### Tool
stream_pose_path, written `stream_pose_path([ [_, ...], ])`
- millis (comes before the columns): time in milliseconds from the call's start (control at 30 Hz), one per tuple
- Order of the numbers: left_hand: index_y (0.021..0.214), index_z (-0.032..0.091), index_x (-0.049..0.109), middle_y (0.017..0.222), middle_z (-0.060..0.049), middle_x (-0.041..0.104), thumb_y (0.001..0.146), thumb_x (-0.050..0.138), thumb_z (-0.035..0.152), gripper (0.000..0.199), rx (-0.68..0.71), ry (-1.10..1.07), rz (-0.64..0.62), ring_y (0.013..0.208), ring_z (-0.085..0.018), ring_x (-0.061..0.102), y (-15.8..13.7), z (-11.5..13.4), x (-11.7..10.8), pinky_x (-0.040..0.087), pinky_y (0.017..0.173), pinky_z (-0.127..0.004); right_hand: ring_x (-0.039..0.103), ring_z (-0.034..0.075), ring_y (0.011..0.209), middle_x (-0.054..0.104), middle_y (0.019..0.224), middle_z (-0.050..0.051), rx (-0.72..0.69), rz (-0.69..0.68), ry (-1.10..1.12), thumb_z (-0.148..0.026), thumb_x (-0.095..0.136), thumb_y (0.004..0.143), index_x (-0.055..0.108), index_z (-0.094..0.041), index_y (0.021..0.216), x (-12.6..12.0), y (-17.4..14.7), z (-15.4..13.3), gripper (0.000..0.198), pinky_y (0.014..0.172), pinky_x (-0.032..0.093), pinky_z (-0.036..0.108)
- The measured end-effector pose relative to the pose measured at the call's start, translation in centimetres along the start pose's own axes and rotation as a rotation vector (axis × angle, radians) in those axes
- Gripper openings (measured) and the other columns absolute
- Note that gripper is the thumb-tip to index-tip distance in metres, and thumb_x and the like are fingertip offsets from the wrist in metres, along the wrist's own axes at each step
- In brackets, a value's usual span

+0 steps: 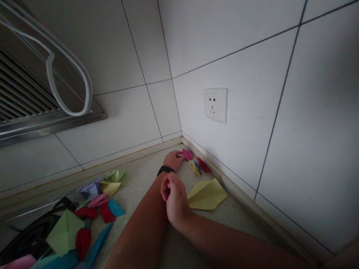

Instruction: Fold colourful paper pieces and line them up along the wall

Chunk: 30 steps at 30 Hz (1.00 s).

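My left hand (174, 160), with a black band (166, 169) at its wrist, reaches into the counter corner. Its fingertips pinch a small pink folded paper (187, 154). Just in front of that lie a yellow folded paper (195, 168), a bluish folded paper (197, 165) and a red folded paper (203, 165) along the wall. My right hand (175, 197) is curled closed over my left forearm, close to the wrist; nothing shows in its fingers. Beside it, a larger pale yellow folded sheet (207, 194) rests on the counter.
Several coloured folded papers (65, 232) are heaped at the left, partly on a black stove burner (28, 237). A white socket (216, 105) sits on the right tiled wall. A white cable loop (86, 90) hangs before a metal vent (11, 82) at upper left.
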<state>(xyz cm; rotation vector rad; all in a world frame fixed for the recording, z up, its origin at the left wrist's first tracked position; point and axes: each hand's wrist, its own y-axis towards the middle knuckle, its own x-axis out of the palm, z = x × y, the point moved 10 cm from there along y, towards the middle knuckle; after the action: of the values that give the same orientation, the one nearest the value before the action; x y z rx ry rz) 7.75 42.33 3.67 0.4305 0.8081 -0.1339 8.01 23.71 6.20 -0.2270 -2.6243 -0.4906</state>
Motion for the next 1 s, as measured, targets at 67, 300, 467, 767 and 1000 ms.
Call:
stream_pose_path([
  [67,0.106,0.021,0.065,0.086,-0.003,0.07,0.074,0.065,0.046,0.041,0.04,0.004,-0.019,0.077,-0.017,0.063,-0.4,0.7,0.0,0.046,0.07,-0.026,0.029,0.008,0.043,0.033,0.05,-0.006,-0.024,-0.014,-0.018,-0.037,0.031,0.092,0.043,-0.019,0.067,0.1,-0.2,-0.5,0.033,0.041,0.023,0.022],
  [300,0.114,0.022,0.061,0.096,-0.002,0.068,0.072,0.069,0.032,0.044,0.185,0.038,-0.078,0.081,-0.015,0.061,-1.3,2.8,0.3,0.046,0.075,-0.026,0.033,0.009,0.043,0.036,0.049,-0.006,-0.056,-0.067,-0.125,-0.038,0.029,0.093,0.046,-0.018,0.069,0.6,-0.7,-1.0,0.036,0.042,0.025,0.022],
  [467,0.109,0.022,0.064,0.094,-0.002,0.068,0.075,0.066,0.031,0.036,0.24,0.064,-0.067,0.082,-0.016,0.061,-1.4,3.8,0.3,0.046,0.076,-0.027,0.035,0.009,0.043,0.038,0.049,-0.005,-0.044,-0.062,-0.162,-0.042,0.028,0.094,0.048,-0.018,0.069,0.4,-0.6,-0.1,0.04,0.042,0.026,0.022],
  [767,0.105,0.021,0.066,0.095,-0.003,0.068,0.078,0.061,0.035,0.031,0.268,0.139,-0.058,0.085,-0.017,0.06,-0.9,3.6,0.9,0.046,0.077,-0.028,0.036,0.01,0.044,0.038,0.048,-0.004,-0.075,-0.099,-0.225,-0.044,0.027,0.095,0.049,-0.018,0.067,0.8,-0.7,-0.4,0.044,0.043,0.026,0.023],
  [1000,0.107,0.02,0.065,0.095,-0.005,0.067,0.075,0.064,0.037,0.036,0.242,0.1,-0.035,0.08,-0.016,0.059,-0.8,3.5,0.6,0.046,0.075,-0.027,0.036,0.01,0.044,0.038,0.048,-0.004,-0.071,-0.108,-0.231,-0.046,0.027,0.095,0.05,-0.019,0.068,0.9,-0.8,-0.3,0.045,0.043,0.026,0.023],
])
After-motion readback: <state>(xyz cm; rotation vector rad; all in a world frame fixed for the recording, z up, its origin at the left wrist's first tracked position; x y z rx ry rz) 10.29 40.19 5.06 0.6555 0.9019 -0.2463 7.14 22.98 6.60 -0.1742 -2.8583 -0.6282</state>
